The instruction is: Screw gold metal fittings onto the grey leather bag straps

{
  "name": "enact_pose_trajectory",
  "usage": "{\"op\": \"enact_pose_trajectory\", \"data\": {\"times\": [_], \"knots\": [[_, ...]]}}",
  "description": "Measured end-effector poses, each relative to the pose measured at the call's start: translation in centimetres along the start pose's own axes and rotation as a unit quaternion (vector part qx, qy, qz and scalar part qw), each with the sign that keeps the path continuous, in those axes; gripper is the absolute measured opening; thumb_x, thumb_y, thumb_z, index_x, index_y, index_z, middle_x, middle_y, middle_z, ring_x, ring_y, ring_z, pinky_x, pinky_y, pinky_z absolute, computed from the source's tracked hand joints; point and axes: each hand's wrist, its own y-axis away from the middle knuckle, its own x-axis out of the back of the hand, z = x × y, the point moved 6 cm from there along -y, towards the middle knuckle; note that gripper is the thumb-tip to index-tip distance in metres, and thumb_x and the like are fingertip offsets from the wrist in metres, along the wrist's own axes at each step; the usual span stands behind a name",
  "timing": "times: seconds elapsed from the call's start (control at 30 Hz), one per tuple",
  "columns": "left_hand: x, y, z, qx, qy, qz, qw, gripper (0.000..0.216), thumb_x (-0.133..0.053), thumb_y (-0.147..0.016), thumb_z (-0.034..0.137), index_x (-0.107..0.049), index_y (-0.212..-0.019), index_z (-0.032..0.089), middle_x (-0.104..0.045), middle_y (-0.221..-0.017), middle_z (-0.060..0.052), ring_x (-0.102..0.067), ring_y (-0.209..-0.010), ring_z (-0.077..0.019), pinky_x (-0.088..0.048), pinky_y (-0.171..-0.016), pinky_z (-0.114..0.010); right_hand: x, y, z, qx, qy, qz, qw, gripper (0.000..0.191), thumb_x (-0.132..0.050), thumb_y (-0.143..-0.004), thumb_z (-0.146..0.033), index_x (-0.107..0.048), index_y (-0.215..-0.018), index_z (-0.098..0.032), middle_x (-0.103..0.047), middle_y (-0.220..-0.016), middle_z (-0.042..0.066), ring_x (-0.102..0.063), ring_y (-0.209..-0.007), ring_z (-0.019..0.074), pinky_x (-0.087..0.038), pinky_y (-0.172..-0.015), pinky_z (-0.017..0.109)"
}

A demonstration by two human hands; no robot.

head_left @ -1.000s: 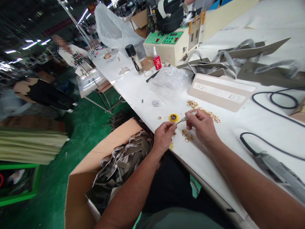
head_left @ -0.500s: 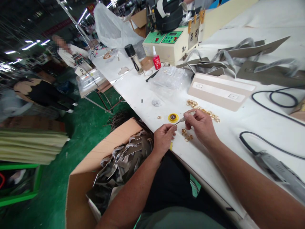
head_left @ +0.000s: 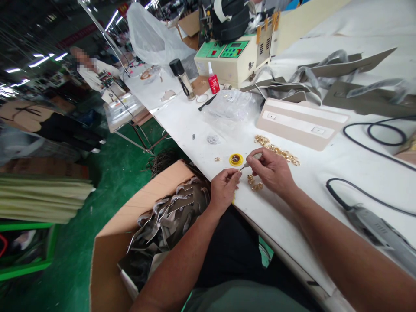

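Note:
My left hand (head_left: 224,186) pinches a tiny gold piece at the near edge of the white table (head_left: 325,182); I cannot make it out clearly. My right hand (head_left: 271,170) grips a thin pen-like tool (head_left: 251,161) whose tip touches that piece. A small cluster of gold rings (head_left: 254,183) lies just below the right hand. A round yellow cap holding something dark (head_left: 235,159) sits just beyond the fingertips. One gold ring (head_left: 217,159) lies to its left. A long scatter of gold rings (head_left: 279,150) stretches behind the right hand.
An open cardboard box of grey strips (head_left: 152,221) stands on the floor by my left arm. On the table: beige panel (head_left: 302,123), clear plastic bag (head_left: 230,106), red glue bottle (head_left: 213,81), control machine (head_left: 232,54), black cable (head_left: 370,147), grey power tool (head_left: 378,229). A person (head_left: 94,71) works far left.
Both hands have drifted slightly toward each other and a touch up in the picture; the tool tip stays at the piece in the left fingers. The camera shifted slightly.

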Motion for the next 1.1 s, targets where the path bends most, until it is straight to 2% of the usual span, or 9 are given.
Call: {"op": "enact_pose_trajectory", "data": {"times": [0.17, 0.27, 0.4, 0.53, 0.6, 0.7, 0.83, 0.97, 1.1], "knots": [[-0.2, 0.3, 0.2, -0.058, -0.094, -0.022, 0.994, 0.025, -0.069, -0.093, 0.045, -0.077, -0.1, 0.022, -0.072, -0.08, -0.001, -0.065, -0.068, -0.0144, -0.055, -0.065, -0.027, -0.5, -0.1, -0.9, 0.038, 0.067, -0.038, 0.996, 0.026, -0.07, -0.094, -0.051, -0.071, -0.089, -0.025, -0.06, -0.057, -0.005, -0.051, -0.05, 0.0119, -0.038, -0.053, 0.026], [-0.3, 0.5, 0.8, -0.094, -0.151, -0.019, 0.984, 0.019, -0.068, -0.093, 0.038, -0.077, -0.096, 0.022, -0.073, -0.082, -0.002, -0.066, -0.073, -0.0156, -0.055, -0.074, -0.028, -0.5, -0.2, 0.0, -0.021, 0.046, -0.035, 0.998, 0.035, -0.07, -0.092, -0.057, -0.066, -0.081, -0.023, -0.062, -0.057, -0.004, -0.054, -0.05, 0.0129, -0.04, -0.052, 0.026], [-0.4, 0.1, 0.4, -0.045, -0.091, -0.023, 0.995, 0.023, -0.069, -0.091, 0.042, -0.075, -0.097, 0.02, -0.069, -0.076, 0.0, -0.062, -0.067, -0.0133, -0.053, -0.066, -0.026, -0.3, -0.5, 1.4, -0.092, -0.047, -0.062, 0.993, 0.042, -0.059, -0.097, -0.063, -0.062, -0.088, -0.023, -0.067, -0.064, -0.001, -0.063, -0.056, 0.0159, -0.049, -0.056, 0.028], [-0.4, -0.2, -0.1, -0.013, -0.052, -0.035, 0.998, 0.034, -0.069, -0.089, 0.05, -0.074, -0.099, 0.018, -0.067, -0.073, 0.001, -0.06, -0.062, -0.0124, -0.05, -0.057, -0.024, -0.3, -0.6, 0.5, -0.042, -0.039, -0.139, 0.989, 0.037, -0.057, -0.099, -0.058, -0.066, -0.101, -0.022, -0.071, -0.078, 0.001, -0.07, -0.073, 0.0183, -0.053, -0.064, 0.028], [-0.4, -0.2, -0.2, -0.02, -0.06, -0.038, 0.997, 0.034, -0.069, -0.089, 0.051, -0.074, -0.099, 0.018, -0.066, -0.072, 0.001, -0.06, -0.062, -0.0121, -0.051, -0.059, -0.024, 0.1, -0.7, 0.2, -0.038, -0.009, -0.137, 0.99, 0.036, -0.058, -0.099, -0.057, -0.066, -0.096, -0.022, -0.071, -0.073, 0.0, -0.07, -0.069, 0.0179, -0.051, -0.065, 0.028], [-0.4, -0.1, -0.1, -0.033, -0.08, -0.033, 0.996, 0.032, -0.07, -0.089, 0.049, -0.075, -0.098, 0.019, -0.067, -0.071, 0.002, -0.06, -0.063, -0.0119, -0.051, -0.062, -0.024, 0.7, -0.7, 0.2, -0.053, 0.039, -0.099, 0.993, 0.039, -0.06, -0.098, -0.058, -0.064, -0.081, -0.022, -0.069, -0.061, -0.001, -0.065, -0.056, 0.0158, -0.047, -0.061, 0.028], [-0.4, 0.1, 0.5, -0.054, -0.118, -0.018, 0.991, 0.029, -0.067, -0.092, 0.046, -0.075, -0.099, 0.019, -0.068, -0.074, 0.001, -0.061, -0.065, -0.0132, -0.051, -0.064, -0.026, 1.9, -1.1, 0.6, -0.068, 0.044, -0.029, 0.996, 0.044, -0.062, -0.096, -0.06, -0.061, -0.074, -0.022, -0.068, -0.058, 0.0, -0.065, -0.055, 0.0159, -0.047, -0.06, 0.028], [-0.7, 0.5, 1.8, -0.097, -0.175, -0.01, 0.98, 0.016, -0.069, -0.091, 0.035, -0.076, -0.094, 0.02, -0.072, -0.093, -0.002, -0.064, -0.084, -0.0158, -0.052, -0.08, -0.029, 4.2, -1.7, 1.8, -0.093, -0.072, 0.075, 0.99, 0.042, -0.068, -0.092, -0.059, -0.061, -0.074, -0.021, -0.067, -0.06, 0.0, -0.064, -0.054, 0.0148, -0.05, -0.057, 0.026], [-1.7, 1.0, 2.8, -0.12, -0.229, -0.041, 0.965, 0.006, -0.074, -0.086, 0.027, -0.078, -0.087, 0.022, -0.07, -0.09, -0.002, -0.061, -0.08, -0.0159, -0.05, -0.081, -0.031, 6.9, -2.2, 3.5, -0.11, -0.225, 0.206, 0.946, 0.032, -0.075, -0.085, -0.05, -0.062, -0.078, -0.021, -0.061, -0.06, -0.003, -0.057, -0.047, 0.0116, -0.045, -0.045, 0.023]]}}
